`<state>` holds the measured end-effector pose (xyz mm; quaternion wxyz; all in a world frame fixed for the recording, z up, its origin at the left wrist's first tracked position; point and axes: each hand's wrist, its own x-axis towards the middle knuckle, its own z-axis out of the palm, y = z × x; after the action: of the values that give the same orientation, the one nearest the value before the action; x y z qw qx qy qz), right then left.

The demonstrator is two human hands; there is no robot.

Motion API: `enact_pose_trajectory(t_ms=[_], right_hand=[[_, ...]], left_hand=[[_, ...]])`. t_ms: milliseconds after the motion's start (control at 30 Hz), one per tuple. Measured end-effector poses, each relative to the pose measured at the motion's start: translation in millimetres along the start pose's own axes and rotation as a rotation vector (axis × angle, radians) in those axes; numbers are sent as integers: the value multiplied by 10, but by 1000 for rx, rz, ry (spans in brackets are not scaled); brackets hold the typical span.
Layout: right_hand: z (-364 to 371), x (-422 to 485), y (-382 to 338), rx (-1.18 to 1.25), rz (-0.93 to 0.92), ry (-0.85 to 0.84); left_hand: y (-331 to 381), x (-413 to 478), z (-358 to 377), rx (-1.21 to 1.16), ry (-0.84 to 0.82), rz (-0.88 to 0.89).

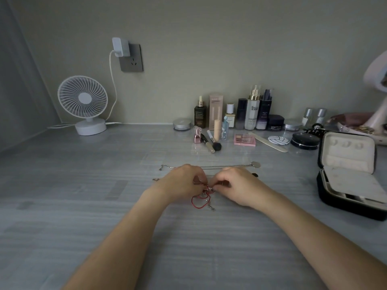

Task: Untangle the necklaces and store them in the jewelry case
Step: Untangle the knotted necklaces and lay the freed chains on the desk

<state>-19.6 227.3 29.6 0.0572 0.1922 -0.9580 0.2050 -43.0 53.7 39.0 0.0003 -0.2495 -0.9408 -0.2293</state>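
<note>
Both hands meet at the middle of the table [104, 185], close together, with the tangle [206, 189] between them. The left hand [184, 183] has its fingers curled in and pinches the tangle from its side. The right hand [236, 185] does the same from the other side, fingertips drawn narrow on the strands. A red cord [198, 201] loops out of the tangle towards the person, with small metal ends lying beside it. A silver chain [228, 165] lies just beyond the knuckles and ends at a round pendant [255, 164] on the right. Loose chain ends [162, 167] show past the left hand. From here I can't tell which strand each pinch holds; the knot is too small and partly hidden by the fingers.

The case [335, 203] sits open well to the right, lid up, and no necklace is visible in it, so I judge the job is at an early stage.

To do this step well, I'd say keep the tangle low over the table and tease it apart rather than pull. Tugging the long ends would likely tighten it. One hand should anchor the knot while the other works a single loop loose. The red cord is the easiest to follow by colour, so feeding it back through first seems sensible. The fine silver chain will kink if forced.
</note>
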Motion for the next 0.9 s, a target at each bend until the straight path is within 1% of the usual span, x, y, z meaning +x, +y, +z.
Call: enact_pose_trajectory(t_ms=[233, 367, 467, 633, 700, 800, 833, 867, 900], right_hand=[[32, 33, -31, -43, 25, -13], [49, 47, -74, -91, 38, -66], [38, 55, -102, -79, 62, -85], [34, 52, -117, -42, 76, -103], [46, 51, -105, -33, 62, -99], [48, 52, -88, 3, 60, -89], [52, 52, -82, 8, 58, -80], [54, 52, -76, 15, 52, -64], [56, 52, -72, 25, 44, -48]], left_hand=[[-20, 16, 0, 15, -17, -5], [-25, 16, 20, -23, -55, -29], [-7, 16, 10, -22, -64, -17], [-29, 20, -114, -154, 44, -61], [-50, -14, -192, -140, -10, -87], [-56, -108, -336, -27, -262, -174], [-52, -129, -378, -17, -313, -210], [-45, -134, -403, -13, -316, -237], [-33, -125, -407, -5, -266, -257]])
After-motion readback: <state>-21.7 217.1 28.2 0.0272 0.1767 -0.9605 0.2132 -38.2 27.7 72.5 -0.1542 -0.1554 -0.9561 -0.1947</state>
